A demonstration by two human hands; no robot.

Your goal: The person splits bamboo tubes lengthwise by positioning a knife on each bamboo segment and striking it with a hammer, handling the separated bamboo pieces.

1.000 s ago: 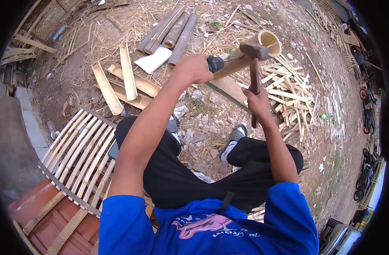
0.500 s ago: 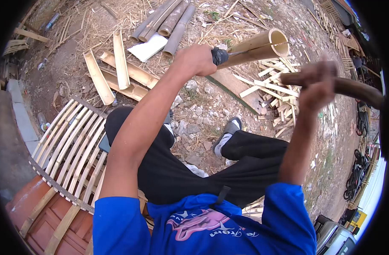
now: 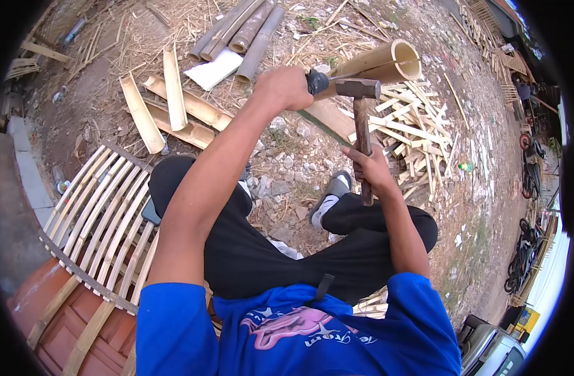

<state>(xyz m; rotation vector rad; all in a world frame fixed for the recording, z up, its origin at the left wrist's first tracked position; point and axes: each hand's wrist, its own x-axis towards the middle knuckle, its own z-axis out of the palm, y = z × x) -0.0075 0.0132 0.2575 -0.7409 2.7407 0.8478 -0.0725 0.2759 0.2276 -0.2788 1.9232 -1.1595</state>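
My left hand (image 3: pixel 284 88) is closed round the black-wrapped handle (image 3: pixel 317 81) of a knife, its blade set against a bamboo tube (image 3: pixel 362 66). A dark line runs along the tube to its open end; how much of that is blade or split I cannot tell. My right hand (image 3: pixel 376 169) is wrapped round the wooden shaft of a hammer (image 3: pixel 362 122). The steel head is over the blade near the handle; whether they touch is unclear. A wooden plank (image 3: pixel 331 120) lies beneath the tube.
Bamboo strips (image 3: pixel 425 135) are heaped right of the plank. Split bamboo halves (image 3: pixel 143 116) and whole bamboo poles (image 3: pixel 255 28) lie on the ground ahead, near a white slab (image 3: pixel 213 69). A curved slatted bamboo panel (image 3: pixel 105 219) rests at my left. Stones and straw cover the ground.
My right hand has swung the hammer down and leftward from the far right to the knife. My left hand has kept its grip on the knife, and the bamboo tube stays nearly in place.
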